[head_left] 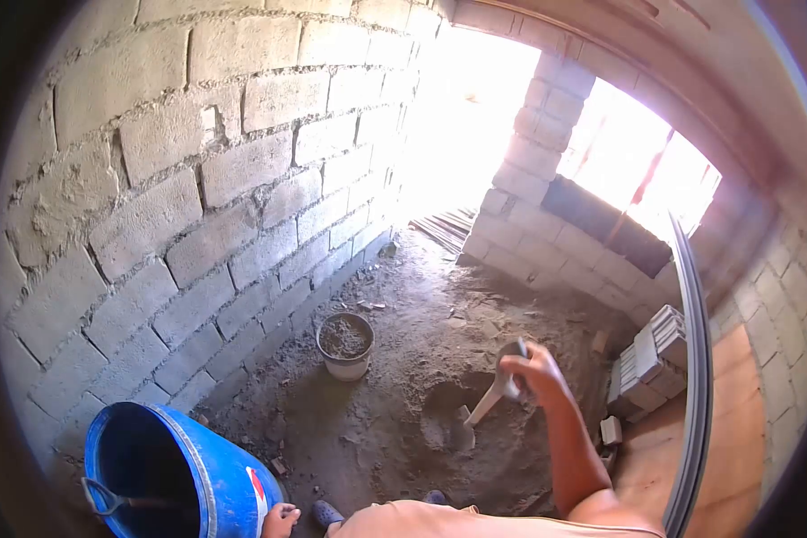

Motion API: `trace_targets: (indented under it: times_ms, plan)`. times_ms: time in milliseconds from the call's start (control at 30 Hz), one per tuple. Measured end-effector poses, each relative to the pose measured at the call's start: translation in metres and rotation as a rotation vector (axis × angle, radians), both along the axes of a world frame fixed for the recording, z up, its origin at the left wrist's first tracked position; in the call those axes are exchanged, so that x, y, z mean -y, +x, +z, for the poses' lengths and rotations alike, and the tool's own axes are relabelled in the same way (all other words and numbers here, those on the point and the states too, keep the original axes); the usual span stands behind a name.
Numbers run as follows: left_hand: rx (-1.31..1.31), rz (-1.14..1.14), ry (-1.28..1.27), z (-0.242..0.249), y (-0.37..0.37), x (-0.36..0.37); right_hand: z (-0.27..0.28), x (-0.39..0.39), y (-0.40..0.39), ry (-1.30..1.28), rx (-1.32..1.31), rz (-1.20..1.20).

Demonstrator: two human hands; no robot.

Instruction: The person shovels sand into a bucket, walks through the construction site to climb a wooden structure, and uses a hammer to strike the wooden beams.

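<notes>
My right hand [533,369] is wrapped round the grip of a shovel [487,402], whose blade rests in the dark sand [439,399] on the floor. My left hand [281,520] is low in the view, beside a blue drum [233,466] with a red and white mark; its fingers look curled, and whether they hold anything is too small to tell. A second handle [108,496] sticks out of the drum's open mouth. A white bucket [346,366] filled with grey material stands on the ground ahead.
A block wall [233,179] runs along the left. Stacked blocks [647,363] stand at the right, near a wooden board [699,448] and a long grey bar [693,359]. Thin rods [446,229] lie by the bright doorway.
</notes>
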State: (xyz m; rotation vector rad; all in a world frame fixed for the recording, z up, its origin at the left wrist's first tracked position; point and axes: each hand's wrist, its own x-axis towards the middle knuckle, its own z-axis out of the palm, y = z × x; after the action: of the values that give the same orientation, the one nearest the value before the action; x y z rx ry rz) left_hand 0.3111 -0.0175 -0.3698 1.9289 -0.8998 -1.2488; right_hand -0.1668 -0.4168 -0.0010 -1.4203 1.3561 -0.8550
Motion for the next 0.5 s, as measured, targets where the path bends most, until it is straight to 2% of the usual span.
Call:
trace_targets:
  times_ms: [33,100,167,233,333,367,500]
  plan:
    - [-0.038,-0.013,-0.058,0.015,-0.002,0.005,0.015,0.005,0.013,-0.060,0.008,-0.007]
    - [-0.003,-0.048,-0.056,0.008,0.006,0.015,0.067,-0.009,0.049,-0.042,0.058,0.030]
    - [0.052,-0.080,-0.069,0.001,0.025,0.038,0.090,-0.020,0.079,-0.061,0.089,0.038]
    - [-0.070,-0.027,-0.180,0.000,0.038,0.058,0.100,-0.028,0.103,-0.091,0.026,0.121]
    - [-0.146,-0.012,-0.291,0.016,0.061,0.089,0.096,-0.033,0.145,-0.182,-0.015,0.201]
    - [-0.146,-0.005,-0.287,0.029,0.067,0.099,0.084,-0.020,0.152,-0.142,-0.034,0.231]
    - [-0.037,0.031,-0.237,0.028,0.093,0.124,0.038,0.038,0.209,-0.086,-0.087,0.363]
